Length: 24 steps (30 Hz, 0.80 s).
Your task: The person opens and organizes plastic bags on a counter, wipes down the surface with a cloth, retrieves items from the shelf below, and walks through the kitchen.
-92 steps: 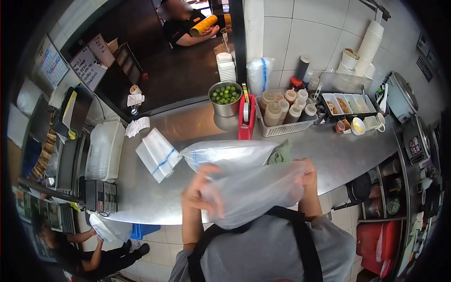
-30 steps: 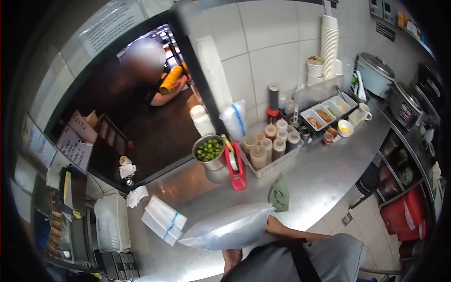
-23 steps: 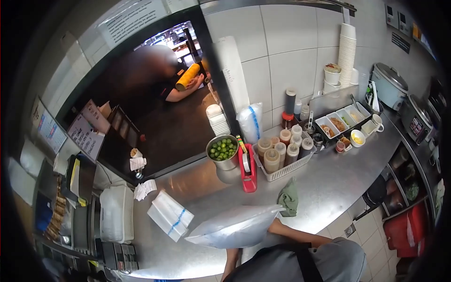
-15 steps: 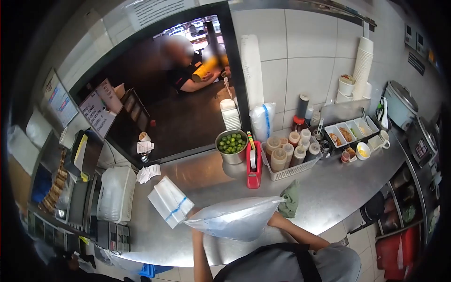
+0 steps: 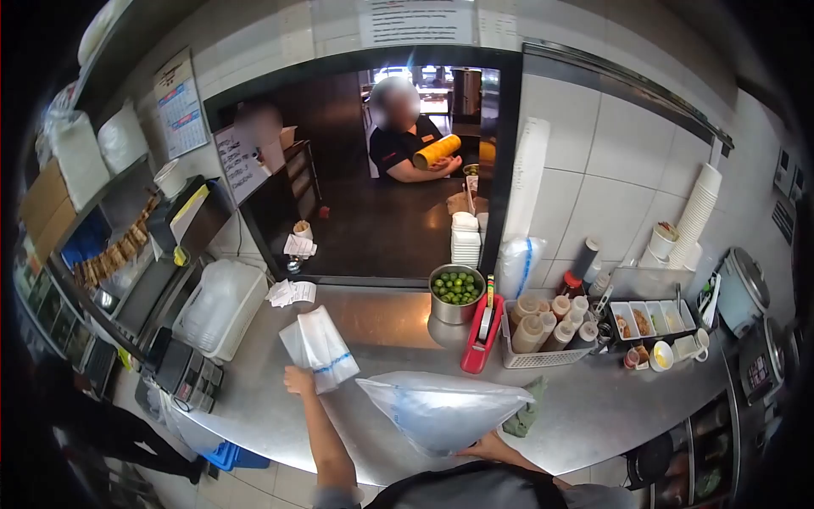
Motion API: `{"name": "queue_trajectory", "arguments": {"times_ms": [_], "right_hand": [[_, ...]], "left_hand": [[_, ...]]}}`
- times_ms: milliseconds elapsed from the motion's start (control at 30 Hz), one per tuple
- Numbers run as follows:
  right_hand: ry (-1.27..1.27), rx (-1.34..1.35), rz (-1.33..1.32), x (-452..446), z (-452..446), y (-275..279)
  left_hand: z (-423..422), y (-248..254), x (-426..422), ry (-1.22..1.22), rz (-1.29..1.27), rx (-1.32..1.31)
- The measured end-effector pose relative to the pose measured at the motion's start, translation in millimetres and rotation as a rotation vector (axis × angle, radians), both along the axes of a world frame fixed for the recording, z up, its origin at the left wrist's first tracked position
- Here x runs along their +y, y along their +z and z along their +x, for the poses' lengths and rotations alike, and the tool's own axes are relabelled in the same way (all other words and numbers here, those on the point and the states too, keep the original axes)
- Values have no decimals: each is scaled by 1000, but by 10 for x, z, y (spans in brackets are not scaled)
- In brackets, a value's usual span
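Note:
A large translucent plastic bag (image 5: 441, 403) spreads above the steel counter in front of me, its wide edge toward the far side. My right hand (image 5: 485, 445) grips its near lower side, with the fingers partly hidden by the bag. Left of it lies a stack of folded white plastic bags (image 5: 318, 339) with a blue band. My left hand (image 5: 298, 380) is curled closed at that stack's near left edge; its fingertips are hard to see. A green cloth (image 5: 527, 407) rests against the plastic bag's right corner.
Along the back of the steel counter (image 5: 390, 327) stand a pot of green limes (image 5: 455, 293), a red tape dispenser (image 5: 483, 335) and a basket of squeeze bottles (image 5: 549, 352). A white basket (image 5: 246, 318) sits left. Beyond the hatch, a person (image 5: 407, 153) holds a yellow cylinder (image 5: 437, 151).
My left hand has left the plastic bag and moved to the near left edge of the folded stack. My right hand still holds the bag. The camera view has turned and shifted.

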State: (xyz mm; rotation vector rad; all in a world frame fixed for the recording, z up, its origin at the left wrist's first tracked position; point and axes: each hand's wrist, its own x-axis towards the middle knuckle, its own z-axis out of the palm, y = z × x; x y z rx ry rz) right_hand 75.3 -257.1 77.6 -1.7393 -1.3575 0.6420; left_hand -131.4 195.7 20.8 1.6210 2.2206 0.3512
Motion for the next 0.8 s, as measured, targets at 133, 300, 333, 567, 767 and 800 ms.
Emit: {"name": "queue_trajectory", "arguments": {"times_ms": [133,300,333,567,767,800], "right_hand": [[-47,324,61,69,-92,-195],[-113,283,11,91,-199,61],[-99,249,0,90,-197,84],[-57,436,-121,77,-189,66],[-87,418,-76,117,-260,363],[-99,441,-48,149,-299,475]], "left_hand": [[-54,-33,181,-153,-25,-85],[275,157,-151,27,212,-170],[316,186,-205,-14,202,-138],[341,88,-74,-241,152,-167],[221,556,-538,-442,251,-888],[193,619,-620,-476,224,-1011]]}}
